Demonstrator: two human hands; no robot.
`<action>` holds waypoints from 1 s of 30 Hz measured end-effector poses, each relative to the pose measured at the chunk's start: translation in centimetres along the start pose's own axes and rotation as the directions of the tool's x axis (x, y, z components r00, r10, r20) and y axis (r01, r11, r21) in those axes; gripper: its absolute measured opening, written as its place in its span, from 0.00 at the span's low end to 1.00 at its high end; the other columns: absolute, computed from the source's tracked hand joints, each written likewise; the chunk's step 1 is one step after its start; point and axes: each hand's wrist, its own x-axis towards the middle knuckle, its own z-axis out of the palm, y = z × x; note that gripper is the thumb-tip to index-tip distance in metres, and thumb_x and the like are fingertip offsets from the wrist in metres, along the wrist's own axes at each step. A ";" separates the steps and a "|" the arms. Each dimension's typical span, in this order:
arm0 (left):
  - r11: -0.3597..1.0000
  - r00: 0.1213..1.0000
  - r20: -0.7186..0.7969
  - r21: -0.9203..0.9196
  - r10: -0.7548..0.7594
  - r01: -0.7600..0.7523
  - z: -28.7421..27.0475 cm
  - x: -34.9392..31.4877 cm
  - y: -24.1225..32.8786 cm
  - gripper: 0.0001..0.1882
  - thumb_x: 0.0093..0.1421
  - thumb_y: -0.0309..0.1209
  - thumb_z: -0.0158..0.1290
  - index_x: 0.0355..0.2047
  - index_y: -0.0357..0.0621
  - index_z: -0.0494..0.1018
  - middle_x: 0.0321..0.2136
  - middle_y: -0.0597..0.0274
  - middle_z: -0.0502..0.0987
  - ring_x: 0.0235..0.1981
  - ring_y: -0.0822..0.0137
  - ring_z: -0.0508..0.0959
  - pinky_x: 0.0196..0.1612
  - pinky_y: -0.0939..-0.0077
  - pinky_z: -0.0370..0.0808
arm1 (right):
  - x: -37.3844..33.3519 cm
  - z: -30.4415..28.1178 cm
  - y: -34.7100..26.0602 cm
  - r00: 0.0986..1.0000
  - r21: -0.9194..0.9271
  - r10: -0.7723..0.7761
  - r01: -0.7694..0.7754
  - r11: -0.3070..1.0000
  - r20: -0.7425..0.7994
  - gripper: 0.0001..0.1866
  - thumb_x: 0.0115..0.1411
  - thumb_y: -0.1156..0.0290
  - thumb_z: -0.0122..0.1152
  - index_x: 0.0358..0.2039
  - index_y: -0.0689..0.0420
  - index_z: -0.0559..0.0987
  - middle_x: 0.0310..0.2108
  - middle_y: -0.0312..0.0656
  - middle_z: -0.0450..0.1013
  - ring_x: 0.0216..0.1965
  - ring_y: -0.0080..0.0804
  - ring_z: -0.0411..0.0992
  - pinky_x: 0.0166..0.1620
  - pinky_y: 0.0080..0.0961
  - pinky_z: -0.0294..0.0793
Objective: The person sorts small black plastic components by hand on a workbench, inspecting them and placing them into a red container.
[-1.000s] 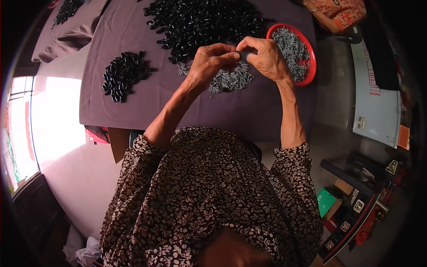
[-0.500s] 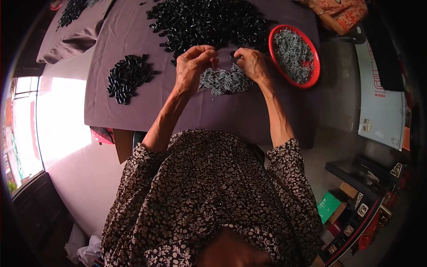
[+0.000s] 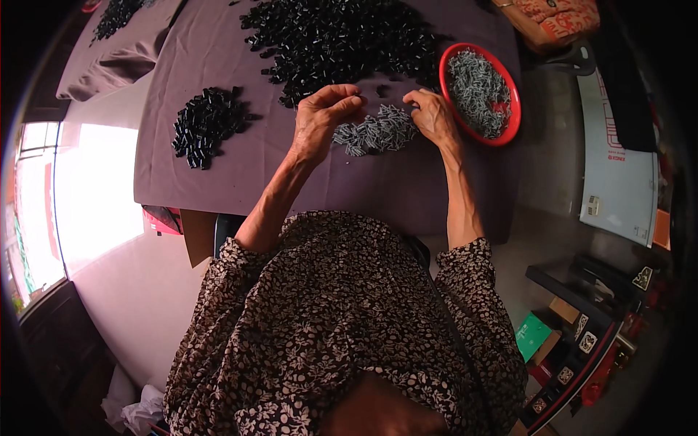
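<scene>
Nearest you on the cloth-covered surface (image 3: 240, 178) is a loose heap of grey pins (image 3: 376, 132), just in front of your hands, with a small black pile (image 3: 206, 129) well off to the left. Your left hand (image 3: 317, 122) has thumb and fingertips pinched close. Looks like a tiny dark bit at the tips, but I can't tell for sure. Your right hand (image 3: 435, 121) is narrow, fingers curled over the heap's right end, and I can't tell if it's got anything.

Watch that right side: the red bowl (image 3: 517, 116) sits just beside your hand, close to the surface's edge, so a wide swing could knock its rim and spill pins. It's heaped with the same sort of grey pins, a patch of bare red showing. A sloppy pinch could also drop a bit into the heap. Between your hands lies one dark piece (image 3: 382, 91), then the big black heap (image 3: 342, 43) beyond.
</scene>
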 end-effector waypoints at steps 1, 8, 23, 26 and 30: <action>1.000 1.000 0.001 -0.015 -0.005 0.005 0.2 -0.1 0.1 0.08 0.52 0.24 0.53 0.33 0.35 0.71 0.26 0.58 0.76 0.25 0.70 0.76 0.32 0.79 0.74 | -0.1 -0.1 -0.2 1.000 0.002 -0.004 0.004 1.000 -0.004 0.15 0.40 0.83 0.46 0.30 0.59 0.75 0.29 0.47 0.72 0.30 0.42 0.71 0.35 0.29 0.70; 0.994 0.997 0.003 -0.071 -0.081 0.081 0.5 -0.4 0.0 0.06 0.54 0.23 0.50 0.33 0.36 0.69 0.27 0.60 0.74 0.26 0.71 0.74 0.33 0.75 0.73 | -0.5 0.3 1.1 0.979 0.043 -0.003 0.012 0.999 -0.201 0.13 0.41 0.82 0.47 0.29 0.59 0.74 0.26 0.46 0.71 0.29 0.42 0.71 0.34 0.31 0.69; 0.838 0.959 0.250 -0.489 -0.133 0.244 1.5 -0.6 -0.1 0.06 0.54 0.24 0.46 0.32 0.36 0.67 0.25 0.58 0.70 0.25 0.67 0.72 0.33 0.72 0.72 | 0.2 -4.0 -7.0 0.993 0.713 0.118 -0.094 0.695 0.016 0.09 0.47 0.85 0.49 0.28 0.62 0.76 0.24 0.33 0.72 0.26 0.14 0.68 0.30 0.11 0.67; 0.857 0.952 0.260 -0.442 -0.161 0.266 1.5 -0.6 -0.2 0.08 0.56 0.29 0.47 0.35 0.38 0.67 0.27 0.62 0.70 0.27 0.71 0.71 0.35 0.74 0.70 | -0.1 -4.8 -9.0 0.998 0.770 0.060 -0.032 0.637 -0.008 0.14 0.44 0.87 0.45 0.29 0.62 0.76 0.26 0.34 0.72 0.29 0.16 0.69 0.34 0.11 0.68; 0.843 0.948 0.278 -0.464 -0.153 0.272 1.5 -0.5 -0.1 0.08 0.56 0.28 0.47 0.35 0.37 0.67 0.27 0.61 0.71 0.27 0.71 0.72 0.35 0.74 0.70 | -0.3 -4.9 -9.9 0.998 0.710 0.004 0.038 0.703 -0.058 0.19 0.41 0.88 0.41 0.32 0.61 0.76 0.28 0.36 0.72 0.30 0.18 0.70 0.36 0.13 0.68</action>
